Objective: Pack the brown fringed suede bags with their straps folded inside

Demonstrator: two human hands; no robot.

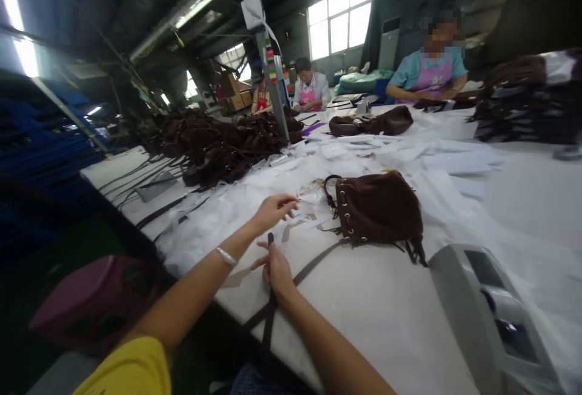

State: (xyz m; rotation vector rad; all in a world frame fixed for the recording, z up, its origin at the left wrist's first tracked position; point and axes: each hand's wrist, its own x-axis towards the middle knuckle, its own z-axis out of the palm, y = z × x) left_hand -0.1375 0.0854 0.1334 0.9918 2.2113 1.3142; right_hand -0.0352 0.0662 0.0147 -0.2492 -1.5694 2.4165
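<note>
A white bench fills the middle and lower right of the frame, with a heap of dark bags toward the upper left and loose white wrapping spread across its centre. A grey machine stands at the lower right. One brown bag lies on its side just right of centre, its laced top facing left; a long dark strap runs from it toward the bottom of the frame, passing behind the right wrist. Of the two hands, the left hand is above the bench at the centre, fingers loosely curled and slightly apart, with nothing visible in it. Below it, the right hand pinches a length of strap upright, its small rounded tip poking above the fingers. Whether this is the far end of the bag's strap cannot be told, as the run drops past the bench edge. If it is, a hard pull could drag the bag over the wrapping; slack below the edge might snag or twist, and a loose pinch could let the tip slip.
</note>
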